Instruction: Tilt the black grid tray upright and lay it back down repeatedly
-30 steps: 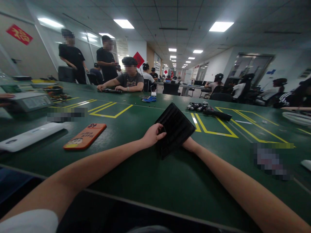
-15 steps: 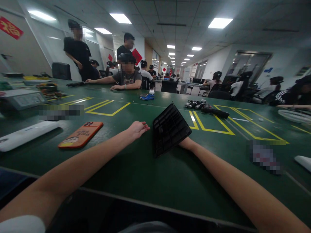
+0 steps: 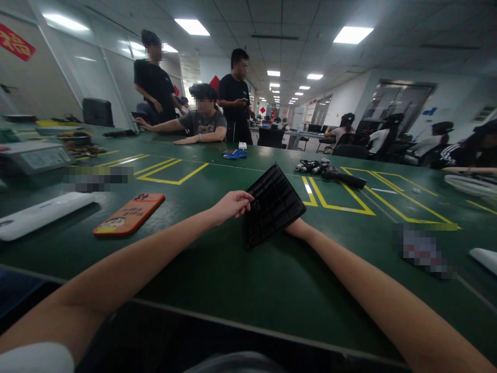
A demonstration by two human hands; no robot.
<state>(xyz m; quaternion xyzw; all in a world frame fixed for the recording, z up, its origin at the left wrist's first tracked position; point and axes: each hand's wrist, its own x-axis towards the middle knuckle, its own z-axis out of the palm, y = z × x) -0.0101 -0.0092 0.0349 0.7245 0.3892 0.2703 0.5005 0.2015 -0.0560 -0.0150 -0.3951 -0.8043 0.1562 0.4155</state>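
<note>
In the head view, an orange phone case (image 3: 130, 215) is seen to the left of the left hand (image 3: 232, 205), with a white object (image 3: 44, 213) farther left. Beyond the right hand (image 3: 298, 228), dark cables (image 3: 313, 167) are heaped beside a black tube-like item (image 3: 345, 180); farther beyond the left hand, a blue item (image 3: 235, 154) is laid. A black ribbed panel (image 3: 275, 204) is held tilted by the right hand, whose fingers are hidden behind it. The left hand is half curled, its fingertips at the panel's left edge; whether anything is pinched cannot be told. Both hands are placed above a green counter (image 3: 217, 280) marked with yellow tape (image 3: 341, 210). Across it, a person (image 3: 204, 122) is seated, and ceiling lights (image 3: 353, 34) are lit.
</note>
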